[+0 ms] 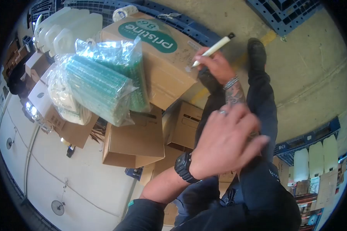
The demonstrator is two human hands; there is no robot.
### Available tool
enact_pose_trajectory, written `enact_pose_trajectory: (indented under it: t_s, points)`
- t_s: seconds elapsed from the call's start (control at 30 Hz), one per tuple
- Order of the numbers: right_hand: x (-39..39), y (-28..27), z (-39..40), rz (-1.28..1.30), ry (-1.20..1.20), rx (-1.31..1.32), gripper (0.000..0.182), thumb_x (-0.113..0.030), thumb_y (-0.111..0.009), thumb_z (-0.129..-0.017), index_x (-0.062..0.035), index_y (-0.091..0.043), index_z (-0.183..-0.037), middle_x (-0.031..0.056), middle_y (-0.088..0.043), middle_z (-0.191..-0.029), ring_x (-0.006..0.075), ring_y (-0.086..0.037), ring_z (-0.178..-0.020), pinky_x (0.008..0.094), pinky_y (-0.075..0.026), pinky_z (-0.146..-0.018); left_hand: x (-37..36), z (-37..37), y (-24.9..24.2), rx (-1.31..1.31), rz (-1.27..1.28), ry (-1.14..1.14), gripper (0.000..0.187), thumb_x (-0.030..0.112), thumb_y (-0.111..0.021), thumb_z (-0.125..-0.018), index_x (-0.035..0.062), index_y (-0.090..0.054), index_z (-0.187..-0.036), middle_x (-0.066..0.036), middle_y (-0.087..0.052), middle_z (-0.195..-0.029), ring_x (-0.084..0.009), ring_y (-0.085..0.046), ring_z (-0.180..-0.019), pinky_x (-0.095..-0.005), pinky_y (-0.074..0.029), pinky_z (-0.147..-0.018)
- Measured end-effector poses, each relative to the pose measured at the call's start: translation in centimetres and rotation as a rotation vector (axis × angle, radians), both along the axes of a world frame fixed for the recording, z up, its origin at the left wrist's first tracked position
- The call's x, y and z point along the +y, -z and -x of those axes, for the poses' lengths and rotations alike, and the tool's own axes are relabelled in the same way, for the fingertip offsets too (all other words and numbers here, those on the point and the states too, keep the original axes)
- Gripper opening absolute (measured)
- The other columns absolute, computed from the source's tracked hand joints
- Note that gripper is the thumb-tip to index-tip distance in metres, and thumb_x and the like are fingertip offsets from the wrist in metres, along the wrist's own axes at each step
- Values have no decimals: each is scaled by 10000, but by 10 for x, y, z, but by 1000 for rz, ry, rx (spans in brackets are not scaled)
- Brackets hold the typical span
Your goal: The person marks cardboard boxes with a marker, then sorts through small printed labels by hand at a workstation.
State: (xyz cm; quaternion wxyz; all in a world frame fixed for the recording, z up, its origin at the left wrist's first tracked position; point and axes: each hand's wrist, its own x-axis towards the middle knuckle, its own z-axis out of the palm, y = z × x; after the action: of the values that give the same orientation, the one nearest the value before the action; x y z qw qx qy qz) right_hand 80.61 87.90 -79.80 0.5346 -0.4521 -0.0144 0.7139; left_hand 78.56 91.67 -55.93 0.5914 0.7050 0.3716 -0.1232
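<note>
My right hand, with bracelets at the wrist, is closed around a white marker with a black end. The marker's tip is at the corner of a large cardboard box with a green "pristine" print, by a small pale patch. Nearer the camera, my left hand, wearing a black watch, hovers across my right forearm. Its fingers are loosely bent and apart, a little blurred, with nothing visible in them. Clear plastic packs of green items lie against the box's left side.
Translucent jugs stand at the upper left, beside a tape roll. An open cardboard box is below the packs. Blue pallets lie on the concrete floor. More jugs stand at the right.
</note>
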Motion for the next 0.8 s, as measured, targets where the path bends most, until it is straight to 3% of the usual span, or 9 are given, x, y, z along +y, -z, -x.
enact_pose_trajectory:
  t_s: [0.17,0.23,0.43,0.63,0.8]
  points:
    - [8,-4,7,-47,-54,-11,136,-160,-640,-916,-26,-657,-891,11,-655,-789,79,-589,-696,232,-476,-639,-42,31,6,247,-213,100,328,349,-705,-833,74,-626,-994,-94,-577,-1002,-297,-548,-888,-394,-407,-762]
    - [13,-8,7,-107,-74,-45,148,-165,-644,-914,-20,-655,-886,12,-653,-780,75,-586,-697,227,-477,-647,-47,35,3,283,-148,166,358,357,-703,-838,69,-628,-1037,-97,-584,-1044,-294,-554,-907,-393,-410,-765]
    - [12,-7,8,-139,-145,-115,163,-180,-640,-913,-22,-663,-880,8,-655,-760,72,-587,-702,242,-477,-652,-53,31,8,275,-138,13,397,382,-706,-836,76,-627,-1077,-110,-559,-974,-295,-548,-880,-388,-411,-743]
    - [15,-8,10,-109,-138,-109,175,-197,-637,-905,-27,-666,-871,2,-652,-733,72,-587,-691,246,-480,-650,-51,32,7,209,145,79,423,409,-720,-824,99,-626,-1096,-110,-501,-886,-293,-526,-830,-389,-398,-691]
    - [15,-5,7,-134,-88,-43,162,-185,-638,-902,-31,-666,-859,3,-650,-727,67,-585,-675,239,-476,-631,-53,21,7,313,-151,-17,419,494,-704,-812,118,-665,-992,-105,-497,-896,-279,-526,-805,-392,-381,-696]
